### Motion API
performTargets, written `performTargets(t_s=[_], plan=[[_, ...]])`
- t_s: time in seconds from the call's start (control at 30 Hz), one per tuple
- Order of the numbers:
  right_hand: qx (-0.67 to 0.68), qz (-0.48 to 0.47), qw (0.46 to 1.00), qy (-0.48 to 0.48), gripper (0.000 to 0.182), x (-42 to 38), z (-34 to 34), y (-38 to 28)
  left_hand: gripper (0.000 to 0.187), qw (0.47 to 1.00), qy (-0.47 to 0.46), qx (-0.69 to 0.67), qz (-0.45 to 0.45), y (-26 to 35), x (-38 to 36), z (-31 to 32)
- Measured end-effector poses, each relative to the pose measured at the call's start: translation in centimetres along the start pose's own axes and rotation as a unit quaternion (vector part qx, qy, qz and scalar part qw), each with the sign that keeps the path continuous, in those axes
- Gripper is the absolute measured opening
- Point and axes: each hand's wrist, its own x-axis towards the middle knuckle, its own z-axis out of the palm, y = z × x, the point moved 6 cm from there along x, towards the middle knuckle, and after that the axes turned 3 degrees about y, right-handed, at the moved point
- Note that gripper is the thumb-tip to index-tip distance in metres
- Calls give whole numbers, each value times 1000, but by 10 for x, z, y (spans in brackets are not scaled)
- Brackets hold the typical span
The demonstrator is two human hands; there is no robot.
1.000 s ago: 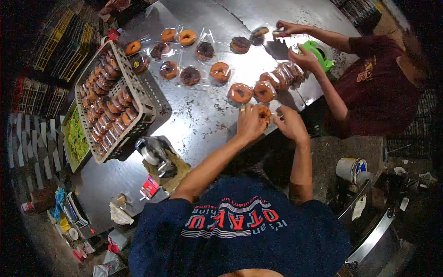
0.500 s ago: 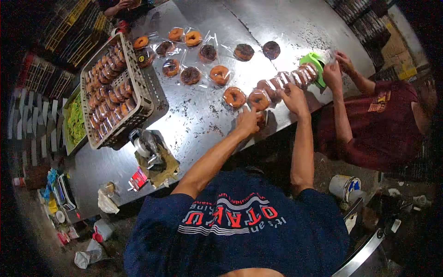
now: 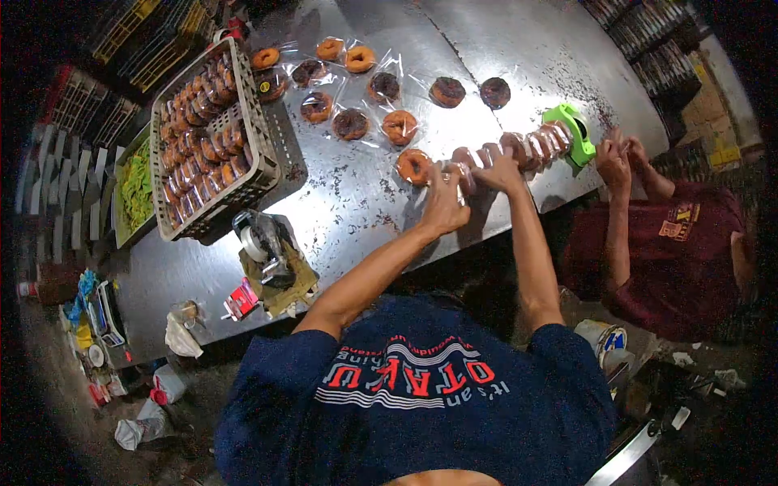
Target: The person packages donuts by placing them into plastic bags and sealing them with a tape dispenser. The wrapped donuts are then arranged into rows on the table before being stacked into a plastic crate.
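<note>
Both of my hands are at a row of wrapped donuts (image 3: pixel 536 149) on the steel table (image 3: pixel 340 212). My left hand (image 3: pixel 446 202) has its fingers closed round a donut at the near end of the row. Further along, my right hand (image 3: pixel 497 172) grips wrapped donuts from above, its fingertips partly hidden. A plain wrapped donut (image 3: pixel 414 166) lies flat just left of my left hand. At the row's far end stands a green tape dispenser (image 3: pixel 580 134). More donuts in clear bags, plain and chocolate-topped (image 3: pixel 350 124), lie spread over the table.
A plastic crate (image 3: pixel 265 154) full of wrapped donuts stands at the left, beside a tray of green packets (image 3: pixel 134 193). A dark tape dispenser (image 3: pixel 271 251) and a red box (image 3: pixel 241 299) sit near the front edge. A co-worker in maroon (image 3: pixel 656 259) is at the right.
My left hand has moved up onto the donut at the row's near end. My right hand has shifted slightly left and down. The co-worker's hands have moved away from the green dispenser.
</note>
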Motion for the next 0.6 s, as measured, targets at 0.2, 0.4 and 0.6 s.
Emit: performTargets(t_s=[0.2, 0.4, 0.6], plan=[[65, -75, 985, 140, 69, -60, 5, -40, 97, 1000, 12, 13, 26, -32, -38, -1], [57, -51, 988, 136, 74, -117, 28, -92, 111, 990, -50, 88, -99, -24, -59, -55], [92, -146, 974, 148, 71, -137, 32, -159, 102, 994, -10, 19, -105, -74, -78, -93]])
